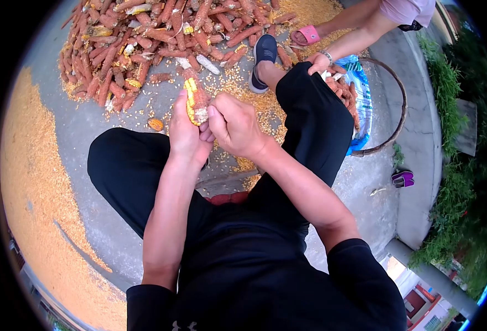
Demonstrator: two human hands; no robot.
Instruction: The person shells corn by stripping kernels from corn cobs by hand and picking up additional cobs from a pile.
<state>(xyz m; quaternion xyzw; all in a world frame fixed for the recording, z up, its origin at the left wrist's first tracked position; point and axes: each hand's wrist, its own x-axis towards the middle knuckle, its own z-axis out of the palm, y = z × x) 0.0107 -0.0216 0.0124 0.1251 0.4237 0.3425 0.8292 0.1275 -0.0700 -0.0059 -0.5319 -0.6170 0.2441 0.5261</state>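
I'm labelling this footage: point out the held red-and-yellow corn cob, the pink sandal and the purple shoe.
Held red-and-yellow corn cob [200, 99]: head view, stripped reddish side.
Pink sandal [309, 34]: head view, strap across the foot.
Purple shoe [403, 179]: head view, middle of the shoe.

One wide, round-edged view looks from the person's head, above and behind the held corn cob [191, 100], facing forward and steeply down; the shirt [243, 265] is nearer than the cob, the heap [161, 41] farther beyond.
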